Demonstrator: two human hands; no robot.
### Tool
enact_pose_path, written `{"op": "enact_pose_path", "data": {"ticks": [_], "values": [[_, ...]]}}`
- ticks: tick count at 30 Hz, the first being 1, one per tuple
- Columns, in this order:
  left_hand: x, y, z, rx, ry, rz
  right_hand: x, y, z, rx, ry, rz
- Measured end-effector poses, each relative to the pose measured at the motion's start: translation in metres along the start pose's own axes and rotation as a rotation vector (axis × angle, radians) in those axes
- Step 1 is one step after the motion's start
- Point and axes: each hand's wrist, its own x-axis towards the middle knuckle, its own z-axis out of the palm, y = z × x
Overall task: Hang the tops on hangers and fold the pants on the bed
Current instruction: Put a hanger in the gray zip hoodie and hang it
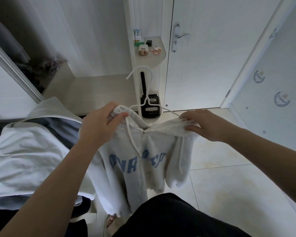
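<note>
White door (203,69) with lever handle (183,35); corner shelf (151,63) bearing small gadgets (143,49); black device (150,114) below.

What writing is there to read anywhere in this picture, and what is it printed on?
"OVR": blue print on the grey hoodie, left of its zip; folds hide more.
"SP", perhaps, right of the zip; creased.
On the black device, the white label: blurred.
On the shelf, the boxes: too small.

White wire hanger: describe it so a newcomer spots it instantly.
Find the white door with the silver lever handle, then drop left to the pale grey zip hoodie with blue lettering held up below it. The thin white wire hanger rises from its collar, the only hooked loop among soft cloth.
</note>
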Motion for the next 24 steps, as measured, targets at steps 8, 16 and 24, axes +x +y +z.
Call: {"op": "enact_pose_path", "data": {"ticks": [8,16,24], "values": [[0.003,-0.001,-0.010,-0.104,0.012,-0.056,-0.001,-0.009,0.018,-0.331,0.180,-0.061],[0.004,-0.007,-0.021,-0.046,-0.051,-0.055,0.004,-0.016,-0.001,-0.163,0.191,-0.127],[0.006,0.013,-0.024,0.102,-0.311,0.139,0.030,-0.061,-0.065,0.012,0.277,-0.242]]}}
